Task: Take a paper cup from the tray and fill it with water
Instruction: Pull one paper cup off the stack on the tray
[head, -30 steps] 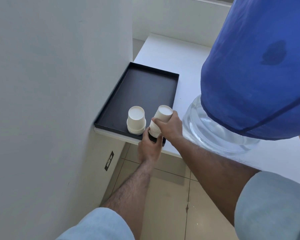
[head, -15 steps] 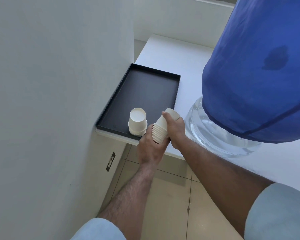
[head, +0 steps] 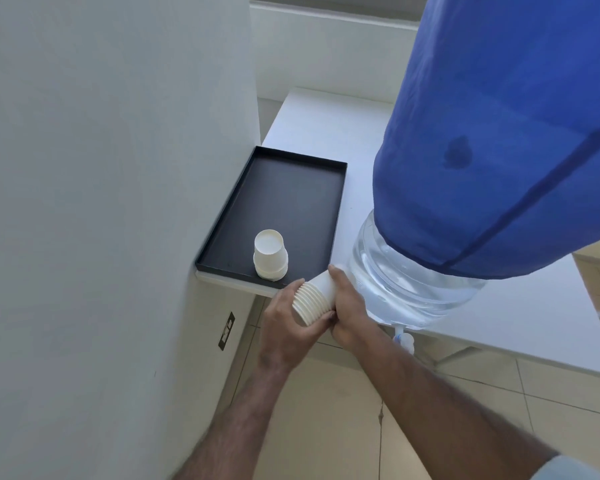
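A stack of white paper cups (head: 314, 297) lies tilted between both hands, just off the front edge of the black tray (head: 291, 188). My left hand (head: 286, 327) grips the rim end of the stack, where several rims show. My right hand (head: 349, 311) wraps the bottom end. A second short stack of cups (head: 270, 254) stands upside down on the tray's front part. The water bottle (head: 406, 282), under a blue cover (head: 499, 133), sits to the right on the white counter (head: 326, 123). Its small tap (head: 404, 339) pokes out below the counter edge.
A white wall (head: 101, 202) runs close along the left, with a dark socket plate (head: 226, 330) low on it. Beige floor tiles (head: 326, 410) lie below the counter edge.
Both hands have lifted the stack of cups off the tray and drawn it toward me, tipping it onto its side. The other cups on the tray stayed put.
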Demonstrator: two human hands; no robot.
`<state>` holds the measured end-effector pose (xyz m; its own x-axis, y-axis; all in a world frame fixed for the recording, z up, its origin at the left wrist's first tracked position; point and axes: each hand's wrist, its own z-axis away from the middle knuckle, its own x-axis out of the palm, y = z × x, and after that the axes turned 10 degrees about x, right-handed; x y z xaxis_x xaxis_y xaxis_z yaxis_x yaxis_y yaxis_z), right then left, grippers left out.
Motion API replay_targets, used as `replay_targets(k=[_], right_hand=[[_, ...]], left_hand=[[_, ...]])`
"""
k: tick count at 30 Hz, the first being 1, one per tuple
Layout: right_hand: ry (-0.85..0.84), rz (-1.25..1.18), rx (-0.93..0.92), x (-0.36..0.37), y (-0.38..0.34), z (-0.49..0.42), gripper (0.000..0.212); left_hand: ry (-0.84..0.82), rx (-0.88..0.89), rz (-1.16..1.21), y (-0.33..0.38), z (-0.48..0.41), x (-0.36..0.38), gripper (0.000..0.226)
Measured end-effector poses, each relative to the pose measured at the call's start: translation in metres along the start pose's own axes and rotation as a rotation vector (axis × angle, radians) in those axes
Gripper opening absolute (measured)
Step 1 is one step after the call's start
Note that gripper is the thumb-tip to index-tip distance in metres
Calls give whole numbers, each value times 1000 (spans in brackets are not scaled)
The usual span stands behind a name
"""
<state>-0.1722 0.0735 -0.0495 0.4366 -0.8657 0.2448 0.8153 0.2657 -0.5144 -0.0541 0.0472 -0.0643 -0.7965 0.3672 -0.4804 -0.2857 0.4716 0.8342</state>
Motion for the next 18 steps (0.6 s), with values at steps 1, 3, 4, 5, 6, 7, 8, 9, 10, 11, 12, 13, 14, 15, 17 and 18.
replay_targets(k=[1,3,4,5,6,7,8,9,10,11,12,13,14,15,17,18], right_hand=[[-6,-34,9,-2,4,5,62],[4,-88,7,-5,13,9,66],[13,-112,1,-6,17,12,68],[12,-133,-3,-9,21,14,70],[14,-144,-5,-10,25,16,72],[17,-153,-11,-12,27,16,71],[29,-161,-27,-14,30,17,65],[37,-169,-44,-15,33,18,56],[42,-177,-57,-16,34,20,46],[44,-188,-65,-16,36,22,40],[40,-196,-69,-16,37,25,36],[36,-202,-76,-16,38,28,33],[35,-210,-85,-15,38,31,31],[29,-229,-97,-15,38,35,30],[23,-272,-127,-17,33,40,32],[17,-281,-140,-19,29,41,34]], left_hand=[[0,5,-5,3,5,-2,83],[-1,1,-10,6,14,-5,80],[-11,1,-15,8,17,-6,77],[-26,0,-22,10,21,-7,74],[-39,-5,-24,11,24,-9,70],[-51,-14,-21,13,27,-11,68],[-63,-21,-16,15,30,-13,67],[-73,-29,-10,17,31,-15,66],[-78,-35,-4,19,33,-17,66],[-81,-39,0,22,34,-19,65],[-85,-41,0,24,35,-22,63],[-91,-41,3,27,35,-24,61],[-96,-46,12,29,36,-26,58],[-100,-59,31,30,38,-28,54],[-88,-122,104,33,44,-32,47],[-77,-167,145,34,48,-34,47]])
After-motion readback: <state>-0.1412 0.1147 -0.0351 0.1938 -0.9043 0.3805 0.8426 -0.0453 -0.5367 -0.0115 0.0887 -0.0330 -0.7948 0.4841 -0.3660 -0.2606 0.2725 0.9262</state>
